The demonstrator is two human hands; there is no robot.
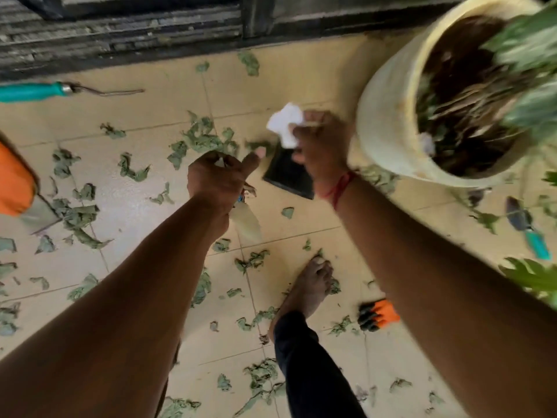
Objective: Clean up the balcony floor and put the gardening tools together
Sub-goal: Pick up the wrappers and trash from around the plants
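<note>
Dried green leaf scraps (pixel 199 137) lie scattered all over the beige tiled floor (pixel 126 206). My right hand (pixel 324 146) pinches a crumpled white paper (pixel 286 123) just left of a large cream plant pot (pixel 388 116). My left hand (pixel 220 179) is curled round a small bunch of litter, with a pale leaf (pixel 247 220) hanging below it. A teal-handled hand rake (pixel 45 91) lies at the far left by the door track. A teal-handled trowel (pixel 527 227) lies at the right under the pot. An orange and black glove (pixel 378 318) lies by my right arm.
A black flat object (pixel 287 173) lies on the floor between my hands. An orange item (pixel 13 182) sits at the left edge. My bare foot (pixel 307 288) stands among the leaves. A dark sliding-door track (pixel 120 34) runs along the top. Green plant leaves (pixel 530 273) intrude at the right.
</note>
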